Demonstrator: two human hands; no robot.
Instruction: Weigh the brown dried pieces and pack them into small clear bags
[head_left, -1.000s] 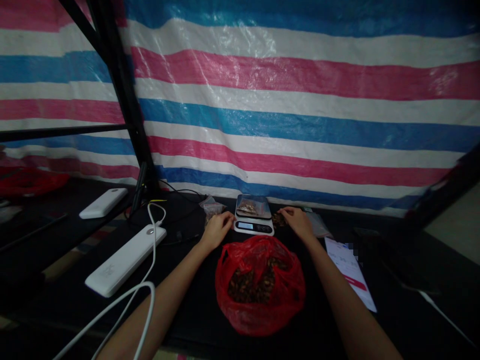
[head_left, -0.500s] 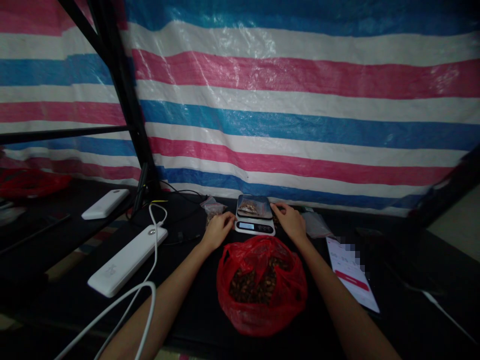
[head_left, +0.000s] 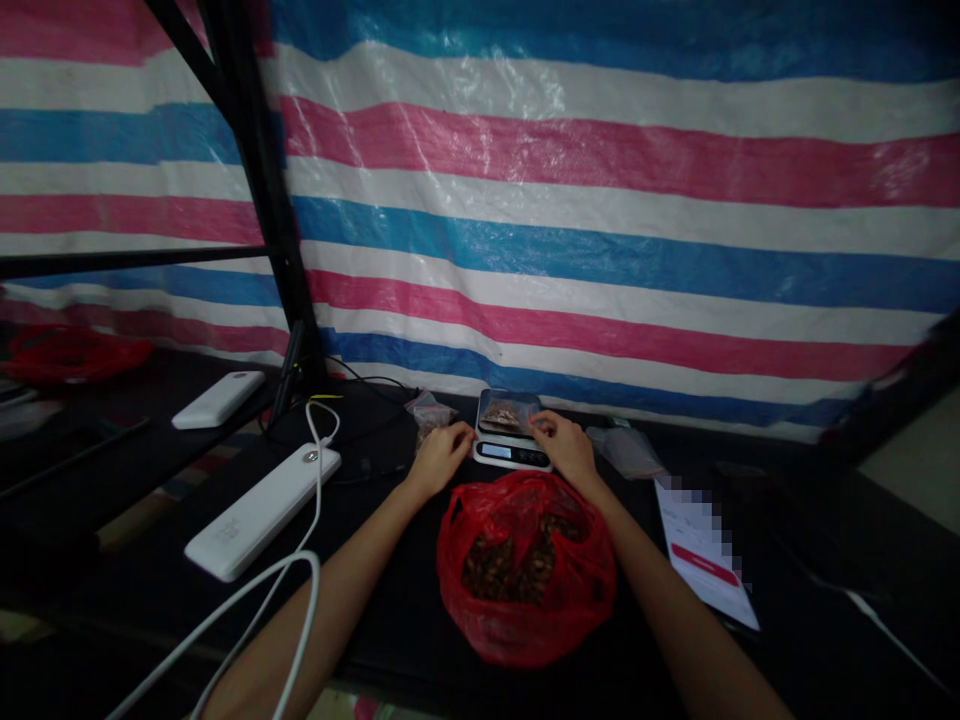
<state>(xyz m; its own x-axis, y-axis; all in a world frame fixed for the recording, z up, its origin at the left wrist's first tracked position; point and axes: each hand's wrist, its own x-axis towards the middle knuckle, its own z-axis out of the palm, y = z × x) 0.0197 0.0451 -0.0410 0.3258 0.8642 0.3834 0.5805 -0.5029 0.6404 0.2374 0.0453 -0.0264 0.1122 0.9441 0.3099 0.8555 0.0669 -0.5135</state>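
Note:
A small white digital scale [head_left: 513, 455] with a lit display sits at the back of the black table. On its dark plate lies a clear plastic bag [head_left: 501, 412] with brown pieces inside. My left hand [head_left: 441, 458] has its fingers closed at the scale's left front edge, touching it. At the plate's right side, the fingers of my right hand [head_left: 568, 445] pinch the edge of the clear bag. Between my forearms stands a red plastic bag [head_left: 525, 630], open on top and full of small brown pieces that look like seeds or nuts.
Left of the scale is another small clear bag [head_left: 429, 412]. Clear bags [head_left: 628, 452] lie to the right, beyond a phone [head_left: 709, 560]. A white power bank [head_left: 259, 515] with a looping white cable [head_left: 311, 570] is at the left. Striped sheeting [head_left: 600, 230] hangs behind.
My right hand has moved left from beside the scale onto the edge of the clear bag. My left hand stays at the scale. The view has shifted slightly.

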